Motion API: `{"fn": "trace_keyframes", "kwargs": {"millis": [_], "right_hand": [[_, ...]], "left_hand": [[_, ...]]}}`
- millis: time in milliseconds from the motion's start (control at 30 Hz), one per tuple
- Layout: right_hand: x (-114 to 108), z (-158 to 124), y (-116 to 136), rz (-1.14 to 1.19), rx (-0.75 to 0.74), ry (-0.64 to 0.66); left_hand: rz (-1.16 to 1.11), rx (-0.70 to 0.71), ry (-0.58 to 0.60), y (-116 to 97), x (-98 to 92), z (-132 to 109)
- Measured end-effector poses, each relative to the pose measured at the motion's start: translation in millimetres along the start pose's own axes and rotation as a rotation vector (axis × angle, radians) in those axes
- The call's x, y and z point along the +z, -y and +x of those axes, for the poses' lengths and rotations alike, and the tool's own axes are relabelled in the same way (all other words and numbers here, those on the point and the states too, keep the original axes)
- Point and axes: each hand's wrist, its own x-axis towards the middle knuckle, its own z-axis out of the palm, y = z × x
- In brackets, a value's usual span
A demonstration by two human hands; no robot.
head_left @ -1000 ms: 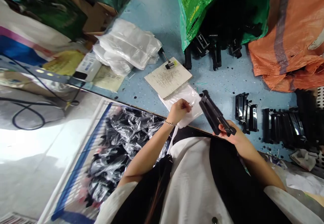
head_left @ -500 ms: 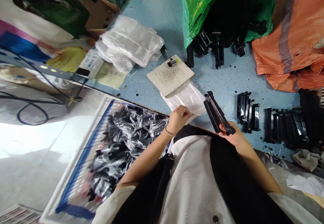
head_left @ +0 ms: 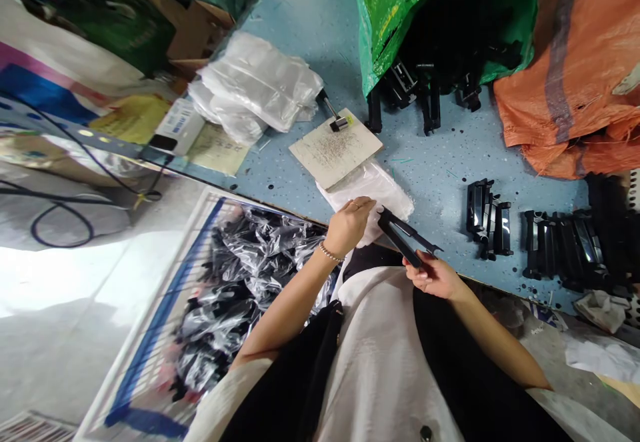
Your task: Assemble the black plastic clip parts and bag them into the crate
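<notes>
My right hand (head_left: 436, 278) is closed around the near end of a long, narrow black plastic part (head_left: 406, 234). The part's far end points left and meets the clear plastic bag (head_left: 387, 187) at its near edge. My left hand (head_left: 349, 226), with a beaded bracelet at the wrist, pinches the near edge of that bag. The bag lies flat on the blue table (head_left: 430, 182), partly under a speckled pale board (head_left: 336, 149). How far the part's tip reaches into the bag, I cannot tell.
A stack of clear bags (head_left: 263, 79) lies behind the board. Black parts spill from a green sack (head_left: 373, 22), and several more (head_left: 490, 219) lie at the right. An orange sack (head_left: 565, 82) stands behind them. Below the table edge, a crate (head_left: 145, 349) holds bagged black parts.
My right hand has brought the black part left and nearer to me, turning its tip to the bag. My left hand has risen slightly, lifting the bag's edge.
</notes>
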Motion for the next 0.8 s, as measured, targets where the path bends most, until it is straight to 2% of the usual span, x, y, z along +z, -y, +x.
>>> {"fn": "trace_keyframes", "kwargs": {"millis": [133,233,333,433,533,600,633,667,733,800], "right_hand": [[2,10,3,0.11,0.003,0.12],[8,15,6,0.101,0.007,0.196],[15,22,9,0.052,0.012,0.206],[21,34,14,-0.111,-0.051,0.102],[28,45,20,-0.445,-0.379,-0.255],[33,47,21,-0.622,-0.579,-0.471],[36,46,21,-0.705,-0.648,-0.538],[40,44,20,-0.795,-0.694,-0.574],[46,38,19,-1.005,-0.741,-0.553],[51,31,20,-1.175,-0.718,-0.398]], "left_hand": [[0.145,0.107,-0.045,-9,-6.4,-13],[0.131,0.154,-0.18,-18,-13.6,-18],[0.104,0.155,-0.279,-26,-19.9,-19],[0.039,0.254,-0.212,-37,-17.1,-24],[-0.072,0.426,-0.104,-49,-3.8,-32],[-0.124,0.47,-0.069,-56,6.3,-35],[-0.133,0.468,-0.05,-59,9.9,-35],[-0.132,0.461,-0.029,-61,11.4,-35],[-0.117,0.429,0.006,-67,4.7,-35],[-0.12,0.347,0.006,-72,-18.4,-41]]}}
